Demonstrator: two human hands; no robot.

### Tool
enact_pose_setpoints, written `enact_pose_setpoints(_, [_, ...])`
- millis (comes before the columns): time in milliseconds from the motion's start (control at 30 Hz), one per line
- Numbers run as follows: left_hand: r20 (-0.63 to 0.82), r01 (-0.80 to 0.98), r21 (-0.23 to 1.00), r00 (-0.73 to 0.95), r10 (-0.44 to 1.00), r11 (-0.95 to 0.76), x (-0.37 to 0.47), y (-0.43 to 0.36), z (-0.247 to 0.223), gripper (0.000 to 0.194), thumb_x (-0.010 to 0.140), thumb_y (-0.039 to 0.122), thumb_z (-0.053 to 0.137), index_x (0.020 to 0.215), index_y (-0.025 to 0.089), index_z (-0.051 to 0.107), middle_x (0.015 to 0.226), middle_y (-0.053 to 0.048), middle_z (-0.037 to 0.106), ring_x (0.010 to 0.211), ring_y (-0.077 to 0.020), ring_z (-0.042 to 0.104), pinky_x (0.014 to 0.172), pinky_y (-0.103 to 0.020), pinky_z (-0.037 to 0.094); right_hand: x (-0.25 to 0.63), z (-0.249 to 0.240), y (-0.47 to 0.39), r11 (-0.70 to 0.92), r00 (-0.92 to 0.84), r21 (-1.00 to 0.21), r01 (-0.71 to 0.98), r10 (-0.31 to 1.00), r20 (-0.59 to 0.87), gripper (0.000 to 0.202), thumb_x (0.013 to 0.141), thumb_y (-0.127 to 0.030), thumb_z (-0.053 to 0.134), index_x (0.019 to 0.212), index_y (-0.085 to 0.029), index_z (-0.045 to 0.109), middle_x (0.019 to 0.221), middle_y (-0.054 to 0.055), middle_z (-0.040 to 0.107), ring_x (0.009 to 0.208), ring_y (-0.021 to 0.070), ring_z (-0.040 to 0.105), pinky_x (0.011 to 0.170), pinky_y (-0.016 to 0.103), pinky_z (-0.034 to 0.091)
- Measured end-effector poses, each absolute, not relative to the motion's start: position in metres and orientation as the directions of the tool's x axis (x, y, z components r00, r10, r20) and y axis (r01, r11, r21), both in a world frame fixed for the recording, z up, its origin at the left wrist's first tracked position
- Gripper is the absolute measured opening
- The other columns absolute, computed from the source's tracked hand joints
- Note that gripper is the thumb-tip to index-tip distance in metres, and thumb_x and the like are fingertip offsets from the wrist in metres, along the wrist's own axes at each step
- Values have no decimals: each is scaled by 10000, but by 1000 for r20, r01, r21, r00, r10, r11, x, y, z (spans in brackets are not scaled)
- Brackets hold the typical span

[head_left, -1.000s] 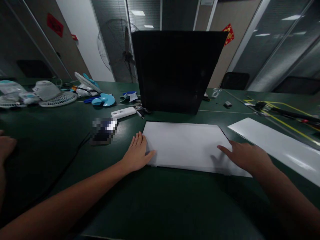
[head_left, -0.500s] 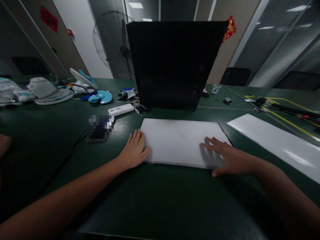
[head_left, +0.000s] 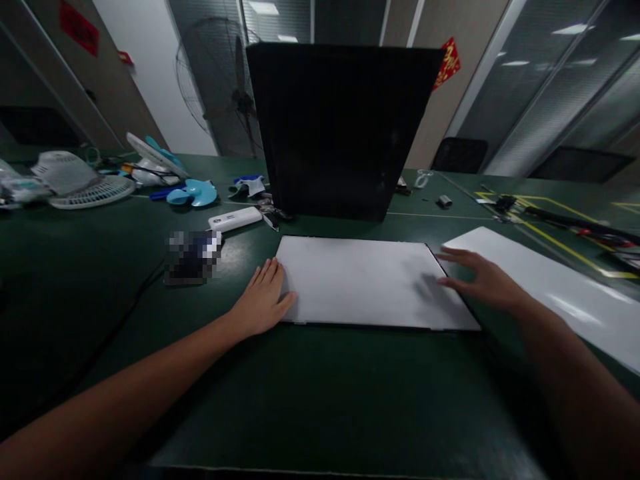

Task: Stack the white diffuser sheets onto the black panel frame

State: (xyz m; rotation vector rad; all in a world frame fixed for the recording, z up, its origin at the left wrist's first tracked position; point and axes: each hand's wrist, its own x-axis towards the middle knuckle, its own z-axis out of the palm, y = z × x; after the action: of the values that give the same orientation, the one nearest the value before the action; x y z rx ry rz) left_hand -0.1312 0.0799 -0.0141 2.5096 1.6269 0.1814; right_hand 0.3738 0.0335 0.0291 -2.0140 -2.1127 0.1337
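Note:
A white rectangular panel (head_left: 355, 283) with thin dark edges lies flat on the green table (head_left: 320, 400). Flat against its left edge rests my left hand (head_left: 263, 300), fingers stretched out and thumb over the white face. At the panel's right edge hovers my right hand (head_left: 483, 280), its fingers apart and nothing between them; its shadow falls on the panel. Beyond the panel stands a large black screen-like panel (head_left: 345, 133), upright. To the right of my right hand lies a glossy white sheet (head_left: 540, 280).
At the left are fan parts: a white grille (head_left: 95, 192) and light-blue blades (head_left: 193, 193). A white oblong device (head_left: 235, 219) and a pixelated dark object (head_left: 194, 259) with a cable lie nearer. Far right, a yellow-edged frame (head_left: 560, 233) holds dark strips. A small grey block (head_left: 444, 201) sits behind.
My right hand has lifted off the panel's right part and moved right and away from me to its edge. My left hand stays at the left edge. The view has shifted slightly.

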Motion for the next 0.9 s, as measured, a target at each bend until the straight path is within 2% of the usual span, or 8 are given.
enact_pose_setpoints(67, [25, 895, 195, 405, 914, -402, -132, 81, -16, 866, 987, 554, 340, 1607, -43, 241, 1705, -284, 183, 1606, -381, 149, 1293, -557, 203, 402, 20, 37, -202, 228, -129, 971, 946, 232, 683, 996, -591, 469, 1467, -115, 604, 1544, 257, 492, 1415, 384, 462, 1162, 526, 349])
enact_pose_setpoints(100, [27, 894, 199, 404, 915, -401, -133, 82, -17, 871, 983, 555, 349, 1608, -42, 240, 1705, -282, 187, 1604, -384, 157, 1293, -557, 206, 415, 14, 38, -327, 344, -108, 939, 907, 244, 731, 997, -615, 447, 1472, -79, 587, 1539, 300, 474, 1411, 414, 451, 1141, 556, 349])
enact_pose_setpoints(200, [56, 888, 217, 403, 914, -405, -135, 84, -20, 853, 973, 560, 383, 1605, -5, 284, 1704, -262, 227, 1595, -396, 198, 1288, -577, 218, 445, 0, 37, -545, 554, -108, 831, 827, 91, 904, 969, -736, 373, 1521, -37, 523, 1517, 377, 446, 1366, 497, 460, 1036, 627, 390])
enact_pose_setpoints(267, [85, 879, 236, 407, 909, -415, -136, 85, -21, 817, 974, 564, 396, 1594, 36, 334, 1698, -243, 266, 1587, -401, 233, 1279, -598, 233, 453, -4, 37, -571, 575, -128, 811, 818, -4, 936, 957, -779, 319, 1565, -88, 493, 1527, 363, 445, 1337, 520, 483, 976, 640, 413])
enact_pose_setpoints(333, [109, 871, 257, 405, 908, -420, -137, 85, -20, 785, 980, 570, 399, 1579, 63, 379, 1694, -231, 290, 1579, -402, 262, 1266, -610, 259, 451, -5, 38, -560, 563, -137, 817, 826, -14, 904, 961, -778, 290, 1585, -156, 488, 1556, 326, 439, 1332, 532, 485, 950, 651, 421])
enact_pose_setpoints(600, [156, 846, 348, 373, 915, -404, -146, 99, 0, 672, 989, 554, 390, 1465, 120, 583, 1611, -157, 483, 1466, -343, 490, 1219, -531, 395, 436, -7, 39, -562, 563, -51, 826, 814, 142, 770, 995, -690, 280, 1521, -214, 577, 1462, 244, 577, 1286, 474, 545, 954, 625, 456])
enact_pose_setpoints(767, [155, 852, 368, 339, 928, -372, -152, 110, -4, 667, 975, 551, 427, 1491, 154, 570, 1648, -144, 432, 1476, -338, 481, 1221, -527, 386, 438, -8, 41, -590, 586, -50, 806, 783, 211, 717, 1013, -650, 289, 1466, -214, 634, 1351, 249, 654, 1189, 462, 613, 899, 605, 478])
enact_pose_setpoints(900, [143, 856, 362, 340, 929, -369, -153, 116, -12, 657, 977, 546, 425, 1484, 157, 578, 1642, -133, 445, 1506, -319, 442, 1254, -495, 335, 435, 1, 38, -604, 579, -53, 796, 732, 358, 678, 1025, -614, 332, 1408, -171, 674, 1214, 260, 710, 1070, 422, 657, 854, 556, 478])
